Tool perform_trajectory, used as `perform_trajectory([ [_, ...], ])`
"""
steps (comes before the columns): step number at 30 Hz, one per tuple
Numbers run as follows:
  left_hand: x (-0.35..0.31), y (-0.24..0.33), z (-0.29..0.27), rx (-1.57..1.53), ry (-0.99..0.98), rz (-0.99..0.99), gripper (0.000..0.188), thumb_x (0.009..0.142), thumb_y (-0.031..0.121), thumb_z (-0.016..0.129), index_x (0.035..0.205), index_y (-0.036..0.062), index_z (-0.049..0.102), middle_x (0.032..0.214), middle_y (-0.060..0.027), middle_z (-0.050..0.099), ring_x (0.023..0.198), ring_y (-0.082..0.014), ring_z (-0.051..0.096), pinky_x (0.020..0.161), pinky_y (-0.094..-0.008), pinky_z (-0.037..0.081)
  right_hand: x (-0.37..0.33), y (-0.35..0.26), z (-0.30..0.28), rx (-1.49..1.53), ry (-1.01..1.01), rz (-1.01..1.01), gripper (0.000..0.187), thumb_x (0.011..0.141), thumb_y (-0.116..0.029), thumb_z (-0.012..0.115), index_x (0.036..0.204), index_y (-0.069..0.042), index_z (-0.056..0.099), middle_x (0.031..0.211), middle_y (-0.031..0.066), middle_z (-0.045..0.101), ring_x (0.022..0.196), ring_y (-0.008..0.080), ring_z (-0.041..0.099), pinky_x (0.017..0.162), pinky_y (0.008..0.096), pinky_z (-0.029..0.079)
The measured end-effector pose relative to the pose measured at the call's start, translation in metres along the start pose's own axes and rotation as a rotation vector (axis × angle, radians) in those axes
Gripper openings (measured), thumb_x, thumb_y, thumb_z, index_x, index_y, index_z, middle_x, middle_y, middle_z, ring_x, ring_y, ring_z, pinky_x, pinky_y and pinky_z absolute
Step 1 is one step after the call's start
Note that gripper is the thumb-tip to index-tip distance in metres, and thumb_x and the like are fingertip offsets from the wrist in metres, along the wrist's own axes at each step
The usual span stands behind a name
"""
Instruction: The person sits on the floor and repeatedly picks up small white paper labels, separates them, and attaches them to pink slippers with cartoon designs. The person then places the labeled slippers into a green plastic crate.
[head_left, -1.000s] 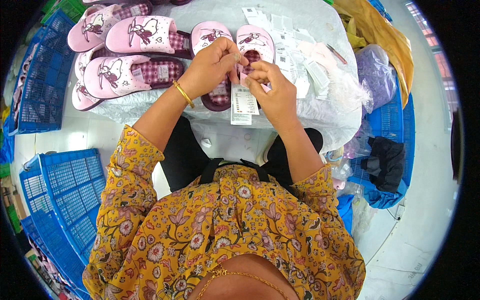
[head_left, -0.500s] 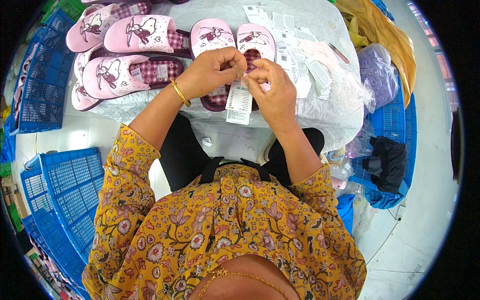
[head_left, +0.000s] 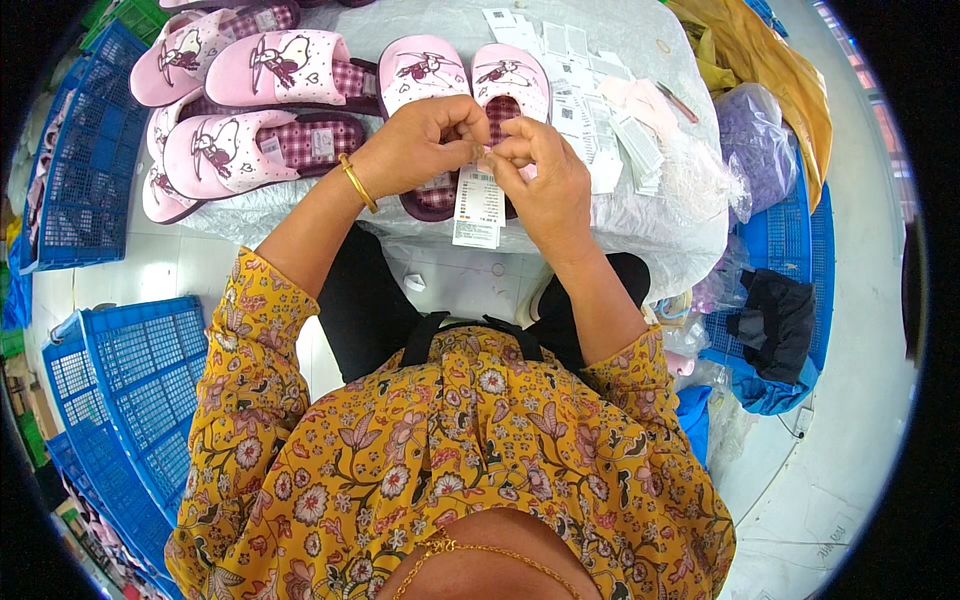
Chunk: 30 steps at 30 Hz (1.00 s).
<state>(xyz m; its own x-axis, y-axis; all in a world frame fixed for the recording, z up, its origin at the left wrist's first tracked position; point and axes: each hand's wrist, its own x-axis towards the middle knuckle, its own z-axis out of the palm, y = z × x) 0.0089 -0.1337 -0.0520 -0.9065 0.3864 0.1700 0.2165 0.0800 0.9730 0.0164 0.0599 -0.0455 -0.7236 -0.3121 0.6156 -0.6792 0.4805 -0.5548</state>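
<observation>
My left hand (head_left: 432,142) and my right hand (head_left: 545,188) meet over a pair of pink slippers, both with fingertips pinched. Between them a white printed paper tag (head_left: 479,212) hangs down from the fingertips; the fastening at its top is too small to make out. Beneath my hands lie the left slipper (head_left: 424,75) and the right slipper (head_left: 512,75) of the pair, toes pointing away, with dark plaid insoles partly covered by my hands and the tag. More pink slippers (head_left: 225,150) with a cartoon print are stacked to the left of my left hand.
Loose white tags (head_left: 575,100) lie spread on the plastic-covered table (head_left: 690,265), with a pen (head_left: 677,102) and a tangle of clear tag fasteners (head_left: 700,180). Blue crates (head_left: 135,370) stand at the left. On the right are another blue crate (head_left: 820,250) and yellow cloth (head_left: 775,65).
My hands stay pinched together in nearly the same place, with small finger movements. The hanging tag has turned slightly.
</observation>
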Motion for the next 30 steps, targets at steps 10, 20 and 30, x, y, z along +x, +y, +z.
perform_trajectory([
  [10,-0.001,0.0,-0.003,0.14,-0.089,-0.035,0.01,0.087,-0.001,0.064,0.093,0.0021,0.058,0.082,0.0042,0.054,0.077,-0.0042,0.049,0.071,-0.0215,0.045,0.004,-0.001,-0.001,-0.06,-0.109,-0.141,0.029,0.076,-0.005,0.072,0.102,-0.009,0.061,0.074,0.0075,0.063,0.072,0.0287,0.06,0.065,0.0394,0.05],
  [20,-0.002,0.003,-0.008,0.005,-0.151,-0.228,0.007,0.085,0.002,0.063,0.09,0.0023,0.058,0.075,-0.001,0.06,0.061,-0.0068,0.056,0.057,-0.0234,0.047,0.004,0.005,-0.009,0.179,-0.352,0.06,0.031,0.078,-0.006,0.071,0.107,-0.009,0.059,0.081,0.0095,0.065,0.079,0.03,0.063,0.068,0.0401,0.052],
  [30,-0.001,0.02,0.002,-0.02,-0.084,-0.318,0.005,0.091,0.004,0.063,0.094,0.0029,0.06,0.077,-0.0005,0.063,0.062,-0.0068,0.061,0.054,-0.0212,0.048,-0.003,0.004,-0.007,0.164,-0.256,0.178,0.027,0.081,-0.003,0.068,0.106,-0.006,0.057,0.085,0.0123,0.07,0.079,0.0284,0.068,0.069,0.0367,0.055],
])
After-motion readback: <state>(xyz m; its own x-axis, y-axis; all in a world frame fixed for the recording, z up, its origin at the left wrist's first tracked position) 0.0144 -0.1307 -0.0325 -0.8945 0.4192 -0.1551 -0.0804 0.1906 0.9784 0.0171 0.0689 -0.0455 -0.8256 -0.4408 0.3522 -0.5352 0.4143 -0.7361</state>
